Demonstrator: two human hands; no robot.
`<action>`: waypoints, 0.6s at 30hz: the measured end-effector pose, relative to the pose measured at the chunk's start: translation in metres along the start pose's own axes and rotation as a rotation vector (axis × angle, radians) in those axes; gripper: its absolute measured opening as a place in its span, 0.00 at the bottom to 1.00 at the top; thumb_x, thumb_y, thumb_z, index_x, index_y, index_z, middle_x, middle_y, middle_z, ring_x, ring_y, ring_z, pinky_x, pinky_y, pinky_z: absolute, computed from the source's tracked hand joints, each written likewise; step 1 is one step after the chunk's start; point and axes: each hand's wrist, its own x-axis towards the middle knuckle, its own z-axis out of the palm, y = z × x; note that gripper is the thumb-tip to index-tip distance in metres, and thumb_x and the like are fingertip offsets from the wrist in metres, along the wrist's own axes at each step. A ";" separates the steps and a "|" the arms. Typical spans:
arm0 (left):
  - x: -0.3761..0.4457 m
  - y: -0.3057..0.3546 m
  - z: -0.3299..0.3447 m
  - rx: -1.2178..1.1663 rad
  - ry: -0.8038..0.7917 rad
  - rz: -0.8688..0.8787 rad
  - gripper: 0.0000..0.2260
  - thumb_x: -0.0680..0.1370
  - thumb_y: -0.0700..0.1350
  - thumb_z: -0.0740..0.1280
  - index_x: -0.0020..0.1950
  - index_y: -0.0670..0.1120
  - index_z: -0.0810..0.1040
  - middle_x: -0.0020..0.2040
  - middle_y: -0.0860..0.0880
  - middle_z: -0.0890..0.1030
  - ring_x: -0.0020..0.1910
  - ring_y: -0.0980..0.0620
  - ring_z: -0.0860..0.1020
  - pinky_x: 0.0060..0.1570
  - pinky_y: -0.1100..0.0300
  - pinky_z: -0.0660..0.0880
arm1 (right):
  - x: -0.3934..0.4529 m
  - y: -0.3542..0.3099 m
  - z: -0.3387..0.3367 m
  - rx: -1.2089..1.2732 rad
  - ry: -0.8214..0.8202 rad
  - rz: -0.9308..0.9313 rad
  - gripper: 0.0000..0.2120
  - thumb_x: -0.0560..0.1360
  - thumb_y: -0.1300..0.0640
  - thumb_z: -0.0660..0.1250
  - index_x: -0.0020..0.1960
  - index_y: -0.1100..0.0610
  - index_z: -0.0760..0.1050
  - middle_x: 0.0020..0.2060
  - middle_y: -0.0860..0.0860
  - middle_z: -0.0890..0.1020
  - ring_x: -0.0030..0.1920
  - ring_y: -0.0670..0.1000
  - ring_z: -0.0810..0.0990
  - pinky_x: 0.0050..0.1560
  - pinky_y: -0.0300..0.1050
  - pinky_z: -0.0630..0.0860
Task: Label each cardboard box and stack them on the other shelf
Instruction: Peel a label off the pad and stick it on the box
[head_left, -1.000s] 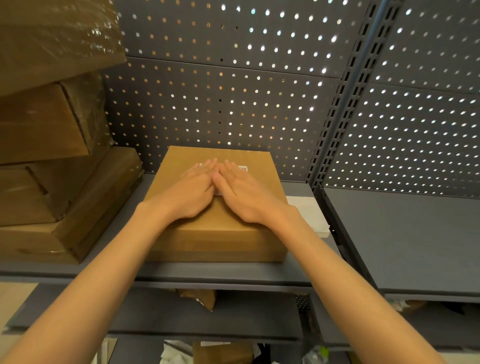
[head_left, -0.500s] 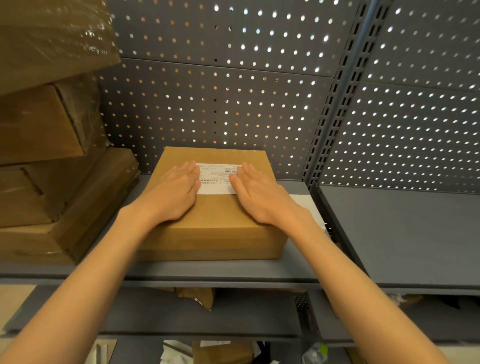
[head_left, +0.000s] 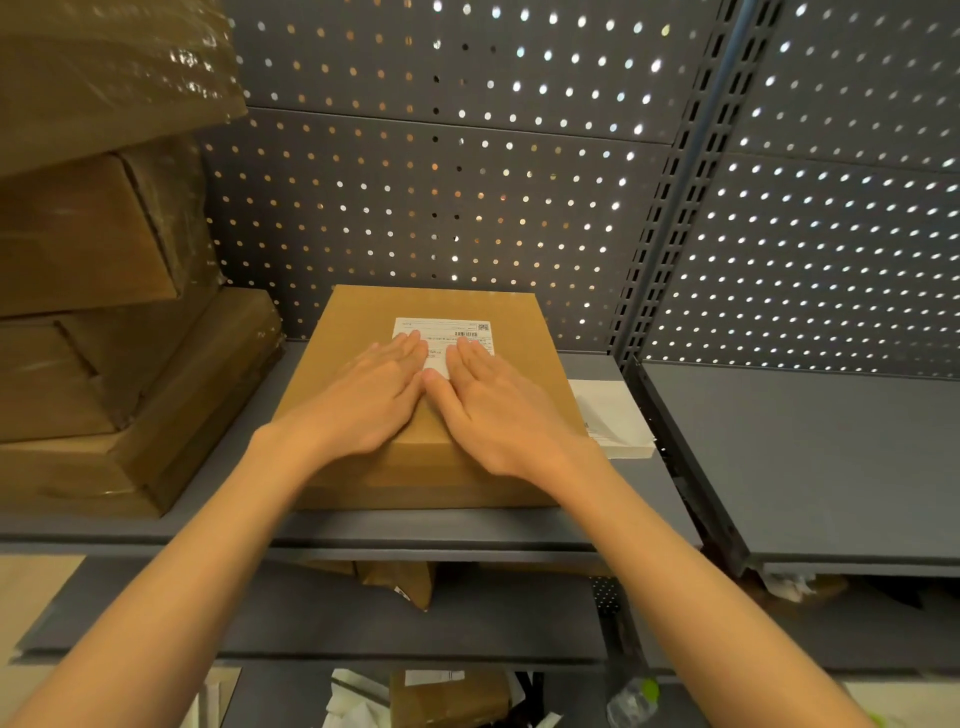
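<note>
Two flat hands press a label (head_left: 441, 340) onto a box (head_left: 498, 312).
Left hand (head_left: 371, 400) and right hand (head_left: 498, 410), fingers straight, lie side by side; the box sits mid-shelf (head_left: 613, 488), near its front edge.

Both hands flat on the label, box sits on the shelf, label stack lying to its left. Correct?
Not quite: the head view shows the label stack to the right of the box, not left. Left hand and right hand do press flat on the label.

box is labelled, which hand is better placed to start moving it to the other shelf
Right, probably. The right hand lies flat on the box on the side nearer the bare shelf; the left hand is farther. Lifting likely needs both.
</note>
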 end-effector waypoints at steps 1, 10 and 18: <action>0.000 -0.001 0.000 0.007 0.005 -0.006 0.23 0.84 0.47 0.46 0.77 0.43 0.47 0.78 0.48 0.47 0.77 0.55 0.47 0.71 0.64 0.42 | -0.002 0.004 -0.001 -0.004 0.009 0.021 0.30 0.81 0.43 0.40 0.77 0.61 0.45 0.77 0.54 0.48 0.77 0.49 0.45 0.76 0.43 0.42; -0.009 -0.008 -0.002 0.063 0.026 -0.073 0.24 0.83 0.50 0.45 0.77 0.44 0.47 0.78 0.48 0.47 0.77 0.53 0.47 0.72 0.61 0.43 | -0.021 0.028 -0.007 0.036 0.050 0.107 0.29 0.82 0.44 0.40 0.77 0.60 0.45 0.77 0.54 0.48 0.77 0.49 0.45 0.74 0.42 0.41; -0.021 0.011 0.007 0.021 0.076 0.068 0.23 0.83 0.48 0.47 0.77 0.44 0.49 0.78 0.48 0.49 0.76 0.55 0.48 0.68 0.68 0.41 | -0.016 -0.001 0.006 0.004 0.087 -0.058 0.27 0.82 0.47 0.42 0.77 0.59 0.47 0.77 0.54 0.49 0.77 0.49 0.46 0.75 0.43 0.43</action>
